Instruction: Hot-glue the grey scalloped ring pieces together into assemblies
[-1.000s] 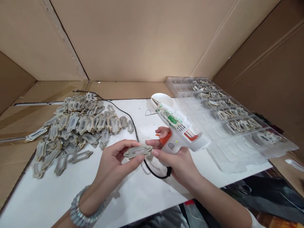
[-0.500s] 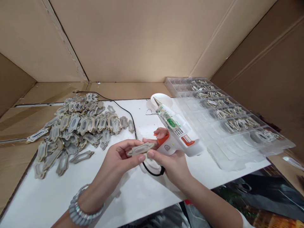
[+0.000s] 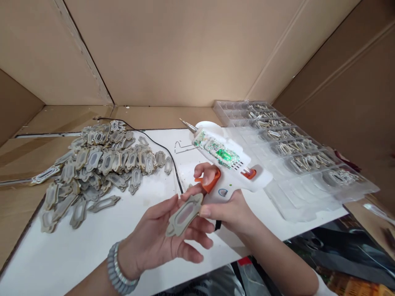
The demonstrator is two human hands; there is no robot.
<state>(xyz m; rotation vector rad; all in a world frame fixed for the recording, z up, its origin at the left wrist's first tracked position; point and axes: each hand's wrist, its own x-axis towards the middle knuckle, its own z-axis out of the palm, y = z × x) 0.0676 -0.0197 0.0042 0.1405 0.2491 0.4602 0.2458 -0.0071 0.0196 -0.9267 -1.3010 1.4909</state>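
Observation:
My right hand (image 3: 228,205) is wrapped round the handle of a white hot glue gun (image 3: 234,164) with an orange trigger and glittery green-white side. Its metal nozzle points up and left. The thumb of that hand also presses on one end of a grey, ornate oval frame piece (image 3: 185,214) with a clear middle. Beneath this piece lies my left hand (image 3: 157,238), palm up with fingers spread; the piece is over its fingers, and whether it rests on them I cannot tell. Grey beaded bracelets circle the left wrist.
A heap of similar frame pieces (image 3: 92,164) covers the left of the white board (image 3: 101,255). A black cord (image 3: 160,146) runs past it. Behind the gun is a white round dish (image 3: 212,127). A clear compartment box (image 3: 277,197) with metal pieces stands right; cardboard walls (image 3: 173,53) enclose the back.
My left hand has turned palm up and its fingers have spread from their pinch on the frame piece. The piece has tilted more steeply, and the glue gun has swung its nozzle leftward.

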